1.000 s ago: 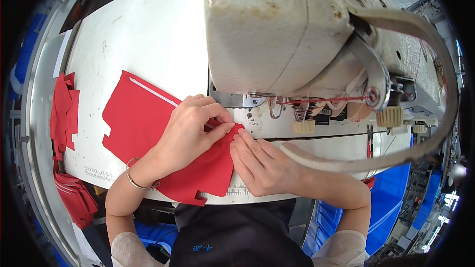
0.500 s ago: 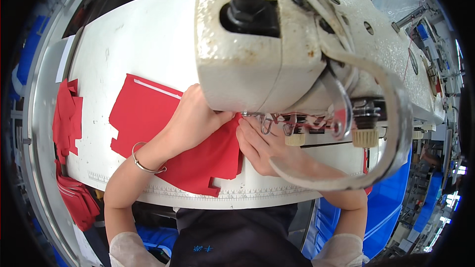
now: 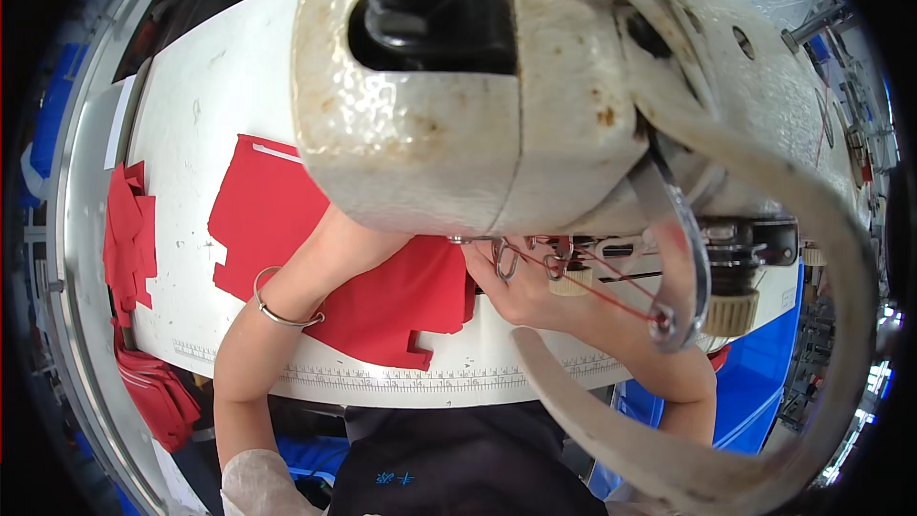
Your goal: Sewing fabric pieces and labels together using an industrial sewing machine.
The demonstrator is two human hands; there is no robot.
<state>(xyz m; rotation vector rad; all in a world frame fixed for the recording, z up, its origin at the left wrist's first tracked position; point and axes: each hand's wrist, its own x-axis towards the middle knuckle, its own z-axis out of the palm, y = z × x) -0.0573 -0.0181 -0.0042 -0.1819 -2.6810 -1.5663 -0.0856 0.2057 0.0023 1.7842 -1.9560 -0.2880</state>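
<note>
In the head view, the red cloth lies flat on the white table, partly under the left forearm, its upper edge running beneath the sewing machine. The left hand rests over the cloth, but the machine covers its fingers, so I cannot tell whether they grip. The right hand is at the cloth's right edge (metal parts partly block it), its grip likewise unclear. A bracelet circles the left wrist; more red pieces lie at the table's left side.
</note>
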